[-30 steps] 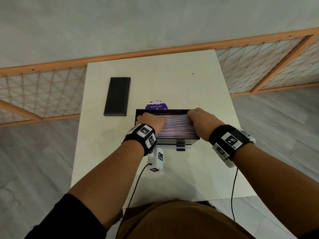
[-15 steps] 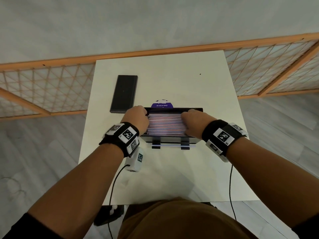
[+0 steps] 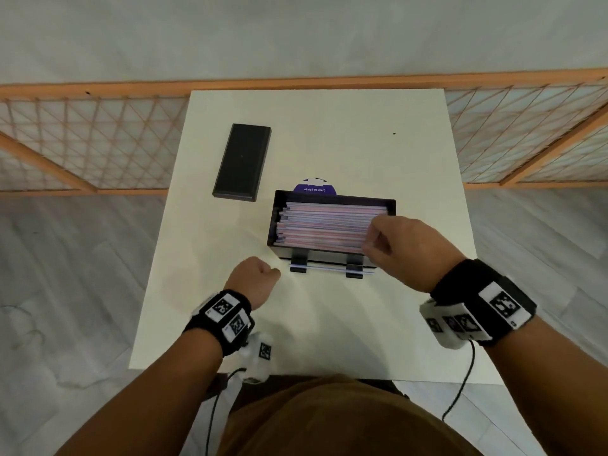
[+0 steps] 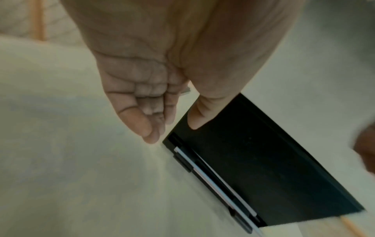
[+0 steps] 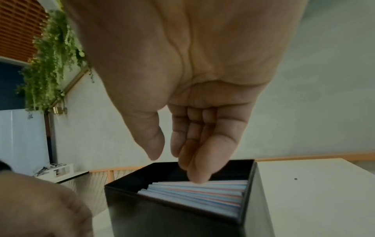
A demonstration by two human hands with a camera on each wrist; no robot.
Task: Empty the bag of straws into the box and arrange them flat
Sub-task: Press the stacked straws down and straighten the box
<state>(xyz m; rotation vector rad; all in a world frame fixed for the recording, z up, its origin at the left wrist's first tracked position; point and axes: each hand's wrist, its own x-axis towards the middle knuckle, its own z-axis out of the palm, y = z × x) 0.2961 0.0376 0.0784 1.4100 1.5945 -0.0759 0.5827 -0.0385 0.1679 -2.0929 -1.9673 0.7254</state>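
Note:
A black box [image 3: 272, 222] stands mid-table, filled with paper-wrapped straws [image 3: 325, 225] lying flat in a level stack. One straw [image 3: 329, 267] lies in the slot at the box's front foot. My right hand [image 3: 370, 238] hovers over the box's right end, fingers pointing down, and its fingertips [image 5: 198, 178] touch the top straws [image 5: 198, 192]; the thumb stands apart. My left hand [image 3: 263, 271] is off the box, at its front-left corner above the table, loosely curled and holding nothing. In the left wrist view the left hand [image 4: 160, 128] sits beside the box wall [image 4: 263, 168].
The black box lid [image 3: 242, 161] lies flat to the back left of the box. A purple round label [image 3: 315, 187] shows just behind the box. The white table [image 3: 329, 324] is ringed by a wooden lattice railing [image 3: 82, 143]. Wrist-camera cables hang over the near edge.
My left hand has come off the box's left end and drawn back to its front-left corner. My right hand has lifted from pressing the straws and now only touches them with its fingertips.

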